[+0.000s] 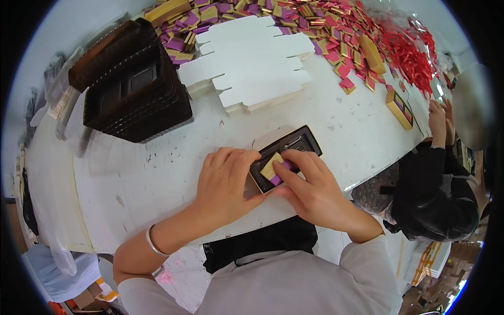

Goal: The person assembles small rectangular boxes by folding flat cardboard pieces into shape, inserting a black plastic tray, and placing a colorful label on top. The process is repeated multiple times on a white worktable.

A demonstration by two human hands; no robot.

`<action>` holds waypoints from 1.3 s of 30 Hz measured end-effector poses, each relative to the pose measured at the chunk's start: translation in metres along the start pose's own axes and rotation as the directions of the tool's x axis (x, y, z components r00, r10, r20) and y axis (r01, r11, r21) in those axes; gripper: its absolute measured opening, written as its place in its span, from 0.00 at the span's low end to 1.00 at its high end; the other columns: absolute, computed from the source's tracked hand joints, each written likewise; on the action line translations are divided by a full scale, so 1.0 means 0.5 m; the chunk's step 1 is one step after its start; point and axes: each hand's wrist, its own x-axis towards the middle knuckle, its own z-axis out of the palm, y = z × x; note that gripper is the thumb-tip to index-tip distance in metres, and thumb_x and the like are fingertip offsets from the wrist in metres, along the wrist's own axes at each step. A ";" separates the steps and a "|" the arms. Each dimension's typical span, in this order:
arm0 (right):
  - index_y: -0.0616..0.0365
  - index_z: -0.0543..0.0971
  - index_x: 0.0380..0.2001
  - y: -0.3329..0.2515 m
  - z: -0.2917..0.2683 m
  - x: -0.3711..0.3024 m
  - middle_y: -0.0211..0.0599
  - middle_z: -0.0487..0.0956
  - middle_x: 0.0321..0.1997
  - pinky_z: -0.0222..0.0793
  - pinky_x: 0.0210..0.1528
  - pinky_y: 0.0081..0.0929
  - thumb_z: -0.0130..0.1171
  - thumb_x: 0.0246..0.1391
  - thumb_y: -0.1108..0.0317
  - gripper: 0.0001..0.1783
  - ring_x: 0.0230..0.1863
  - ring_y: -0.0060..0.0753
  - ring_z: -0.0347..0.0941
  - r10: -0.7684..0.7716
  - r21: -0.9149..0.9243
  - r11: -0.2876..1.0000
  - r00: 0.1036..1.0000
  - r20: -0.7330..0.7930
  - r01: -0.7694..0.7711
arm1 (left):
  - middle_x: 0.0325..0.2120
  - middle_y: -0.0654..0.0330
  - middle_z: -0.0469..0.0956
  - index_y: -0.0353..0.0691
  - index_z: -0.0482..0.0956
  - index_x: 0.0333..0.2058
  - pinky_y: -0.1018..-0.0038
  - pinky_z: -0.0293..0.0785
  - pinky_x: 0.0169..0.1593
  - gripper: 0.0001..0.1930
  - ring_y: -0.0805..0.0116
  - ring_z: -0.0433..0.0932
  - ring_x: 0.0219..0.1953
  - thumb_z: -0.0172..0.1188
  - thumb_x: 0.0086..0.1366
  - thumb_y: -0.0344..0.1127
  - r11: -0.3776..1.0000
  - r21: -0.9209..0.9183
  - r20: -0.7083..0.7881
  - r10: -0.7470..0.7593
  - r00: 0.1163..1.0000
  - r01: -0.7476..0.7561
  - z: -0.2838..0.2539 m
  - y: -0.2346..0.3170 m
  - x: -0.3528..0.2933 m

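In front of me a small gold-edged box (310, 139) with a dark brown plastic tray inside lies tilted on the white table. My left hand (227, 176) grips its left end, thumb on the near side and fingers on the far side. With the fingers of my right hand (312, 184) I hold a gold and purple wrapped chocolate square (272, 167) over the left part of the tray. Whether one square or a small stack is there, I cannot tell. The tray's right part shows bare brown plastic.
Stacked dark brown trays (139, 97) stand at left, beside flat white carton blanks (254, 63). Behind lies a heap of wrapped chocolate squares (294, 21), with red ribbons (412, 55) at right. A filled gold box (400, 109) sits near another person's hands (441, 121).
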 end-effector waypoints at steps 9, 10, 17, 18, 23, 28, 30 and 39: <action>0.51 0.78 0.29 0.054 0.030 0.021 0.27 0.71 0.25 0.55 0.35 0.30 0.64 0.44 0.74 0.08 0.28 0.34 0.64 0.023 0.127 0.992 0.999 -0.037 -0.019 | 0.41 0.55 0.72 0.40 0.69 0.45 0.62 0.65 0.47 0.29 0.54 0.68 0.44 0.72 0.45 0.38 0.998 0.014 0.042 0.060 0.997 -0.060 0.009 -0.002 0.008; 0.51 0.78 0.29 0.055 0.031 0.022 0.28 0.72 0.25 0.56 0.36 0.30 0.64 0.45 0.74 0.07 0.28 0.34 0.65 0.038 0.149 0.988 0.999 -0.015 -0.036 | 0.40 0.54 0.71 0.39 0.68 0.45 0.62 0.65 0.46 0.29 0.53 0.68 0.44 0.72 0.44 0.37 0.997 0.025 0.056 0.067 0.996 -0.068 0.011 -0.002 0.010; 0.59 0.76 0.32 0.168 -0.054 0.021 0.35 0.75 0.32 0.67 0.41 0.33 0.63 0.47 0.77 0.08 0.38 0.35 0.72 0.259 0.366 0.923 0.892 -0.369 -0.116 | 0.42 0.51 0.70 0.39 0.67 0.45 0.61 0.65 0.47 0.29 0.51 0.67 0.43 0.72 0.45 0.35 0.997 0.047 0.095 0.058 0.994 -0.063 0.003 0.002 0.006; 0.62 0.76 0.33 0.233 -0.074 0.025 0.38 0.75 0.33 0.68 0.38 0.33 0.64 0.47 0.76 0.09 0.37 0.39 0.72 0.175 0.146 0.982 0.865 -0.471 -0.120 | 0.43 0.51 0.69 0.40 0.68 0.45 0.61 0.64 0.48 0.28 0.51 0.67 0.44 0.72 0.46 0.37 0.998 0.040 0.103 0.043 0.994 -0.047 0.005 0.001 0.005; 0.61 0.76 0.39 0.415 -0.116 0.064 0.47 0.76 0.36 0.68 0.42 0.37 0.64 0.47 0.50 0.26 0.44 0.46 0.72 0.365 -0.448 0.730 0.849 -0.382 -0.516 | 0.44 0.50 0.69 0.39 0.68 0.45 0.61 0.64 0.49 0.28 0.51 0.67 0.45 0.71 0.46 0.37 0.998 0.046 0.104 0.038 0.994 -0.043 0.005 0.002 0.006; 0.62 0.74 0.42 0.431 -0.134 0.123 0.51 0.78 0.39 0.69 0.37 0.39 0.57 0.49 0.44 0.31 0.43 0.44 0.76 0.641 -0.548 0.567 0.747 -0.176 -0.615 | 0.43 0.49 0.70 0.39 0.68 0.45 0.60 0.64 0.49 0.29 0.50 0.68 0.45 0.71 0.44 0.33 0.998 0.024 0.104 0.050 0.993 -0.053 0.007 0.004 0.016; 0.62 0.74 0.43 0.459 -0.135 0.143 0.51 0.79 0.40 0.70 0.35 0.38 0.58 0.49 0.47 0.28 0.41 0.44 0.78 0.680 -0.439 0.591 0.711 -0.180 -0.677 | 0.44 0.50 0.70 0.39 0.69 0.45 0.60 0.63 0.49 0.28 0.51 0.68 0.45 0.71 0.46 0.36 0.998 0.036 0.098 0.049 0.994 -0.053 0.004 0.000 0.010; 0.62 0.75 0.44 0.316 -0.148 0.055 0.31 0.77 0.31 0.63 0.28 0.20 0.51 0.59 0.68 0.12 0.25 0.18 0.69 0.767 0.818 0.478 0.607 -0.211 -0.320 | 0.45 0.49 0.70 0.40 0.69 0.45 0.61 0.65 0.49 0.28 0.50 0.69 0.45 0.71 0.45 0.35 0.998 0.018 0.074 0.062 0.995 -0.064 0.005 0.002 0.012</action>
